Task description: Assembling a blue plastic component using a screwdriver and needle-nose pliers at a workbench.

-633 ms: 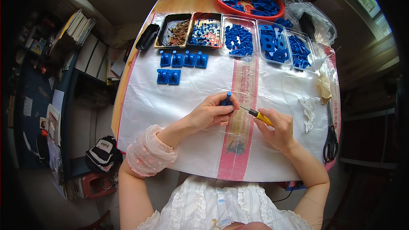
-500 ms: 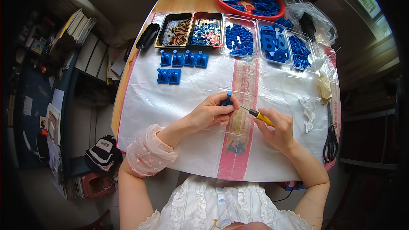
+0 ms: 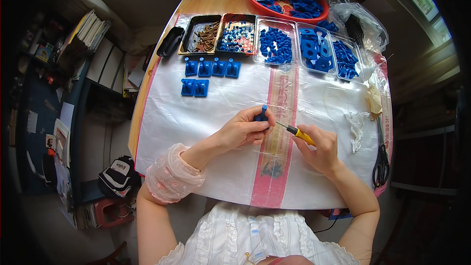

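My left hand (image 3: 247, 128) is closed round a small blue plastic part (image 3: 263, 113), whose round-topped peg sticks up past the fingers; its lower portion is hidden in the grip. A screwdriver (image 3: 302, 135) with a yellow and black handle is gripped in my right hand (image 3: 318, 148). Its metal shaft points left toward the blue part, with the tip close to my left fingers; whether it touches the part I cannot tell. Beyond my left hand, several blue pegged pieces on square bases (image 3: 211, 68) stand in two short rows on the white sheet (image 3: 221, 113).
Along the far side are a tray of screws (image 3: 201, 37), a tray of small nuts (image 3: 237, 34) and clear boxes of blue parts (image 3: 275, 44). Behind them sits a red basin (image 3: 321, 17). Black scissors (image 3: 380, 167) and crumpled paper (image 3: 356, 130) lie at the right edge.
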{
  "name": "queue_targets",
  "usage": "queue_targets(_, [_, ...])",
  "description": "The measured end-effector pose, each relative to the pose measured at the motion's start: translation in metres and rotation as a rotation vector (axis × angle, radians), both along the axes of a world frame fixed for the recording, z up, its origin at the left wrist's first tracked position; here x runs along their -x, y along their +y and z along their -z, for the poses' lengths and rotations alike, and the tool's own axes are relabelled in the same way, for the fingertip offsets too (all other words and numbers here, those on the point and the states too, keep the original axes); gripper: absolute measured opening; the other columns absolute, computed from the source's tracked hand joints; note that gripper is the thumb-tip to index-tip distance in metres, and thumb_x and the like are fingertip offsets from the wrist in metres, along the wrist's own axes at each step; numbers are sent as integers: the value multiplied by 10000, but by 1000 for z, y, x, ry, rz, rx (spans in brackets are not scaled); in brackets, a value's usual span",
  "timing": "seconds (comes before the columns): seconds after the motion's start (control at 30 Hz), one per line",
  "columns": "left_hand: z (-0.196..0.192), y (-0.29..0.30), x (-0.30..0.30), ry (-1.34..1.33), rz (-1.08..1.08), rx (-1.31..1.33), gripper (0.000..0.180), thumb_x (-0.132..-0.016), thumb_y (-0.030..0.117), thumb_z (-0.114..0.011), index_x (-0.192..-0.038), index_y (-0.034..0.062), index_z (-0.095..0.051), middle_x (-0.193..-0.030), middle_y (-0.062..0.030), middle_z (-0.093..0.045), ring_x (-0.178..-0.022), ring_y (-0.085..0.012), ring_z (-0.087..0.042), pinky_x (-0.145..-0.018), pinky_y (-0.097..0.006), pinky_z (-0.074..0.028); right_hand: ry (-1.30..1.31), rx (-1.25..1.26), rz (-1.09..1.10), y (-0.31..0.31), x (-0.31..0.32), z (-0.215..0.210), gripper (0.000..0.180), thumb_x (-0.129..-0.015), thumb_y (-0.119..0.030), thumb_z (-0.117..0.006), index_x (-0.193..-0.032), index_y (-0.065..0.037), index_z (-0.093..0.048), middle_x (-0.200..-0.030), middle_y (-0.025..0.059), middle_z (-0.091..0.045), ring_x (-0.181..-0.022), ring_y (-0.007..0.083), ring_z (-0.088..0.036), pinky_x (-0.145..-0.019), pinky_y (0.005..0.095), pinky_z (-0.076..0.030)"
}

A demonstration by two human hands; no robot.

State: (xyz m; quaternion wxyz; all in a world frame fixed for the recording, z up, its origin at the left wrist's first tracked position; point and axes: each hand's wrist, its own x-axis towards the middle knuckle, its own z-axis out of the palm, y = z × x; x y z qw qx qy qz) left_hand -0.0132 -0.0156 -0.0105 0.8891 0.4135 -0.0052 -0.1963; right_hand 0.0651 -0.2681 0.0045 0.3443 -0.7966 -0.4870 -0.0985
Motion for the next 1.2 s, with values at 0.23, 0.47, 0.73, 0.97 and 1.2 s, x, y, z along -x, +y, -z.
queue_targets(0.23, [-7,-2,0,-17,-16,-124,316,-1054,213,-454,-1337,81,-407,-932,-49,-514,-738,-93,-451,-632,-237,-397,-2,-10,16,1,0,-1,319,-790,-77,-807,-1066,-56,-650,-767,65,-680,-589,226,-659,-519,330,-488])
queue_targets(0.47, [-5,-2,4,57,-72,-157,325,-1065,295,-406,-1348,136,-380,-885,-42,-476,-689,-101,-400,-589,-251,-336,15,-19,19,1,0,1,313,-794,-71,-802,-1070,-57,-654,-799,74,-695,-616,238,-672,-535,333,-496])
queue_targets(0.73, [-6,-6,4,0,-135,-248,264,-1080,164,-440,-1327,94,-376,-880,-30,-503,-677,-68,-419,-604,-231,-391,60,-13,31,2,0,-1,291,-793,-72,-803,-1051,-55,-669,-812,79,-703,-637,243,-683,-555,334,-510])
queue_targets(0.97, [1,-7,0,-139,-207,-433,236,-1085,117,-432,-1296,24,-480,-1018,-36,-559,-774,-55,-524,-743,-240,-515,78,-25,21,3,0,0,289,-794,-75,-803,-1049,-54,-670,-829,85,-704,-660,253,-692,-570,338,-518])
queue_targets(1.2, [-7,-4,-3,-70,-206,-331,360,-1067,99,-469,-1418,27,-435,-1216,-65,-577,-921,-84,-618,-944,-290,-554,92,-22,35,2,0,1,291,-790,-62,-801,-1051,-53,-672,-836,87,-705,-671,255,-696,-579,338,-520])
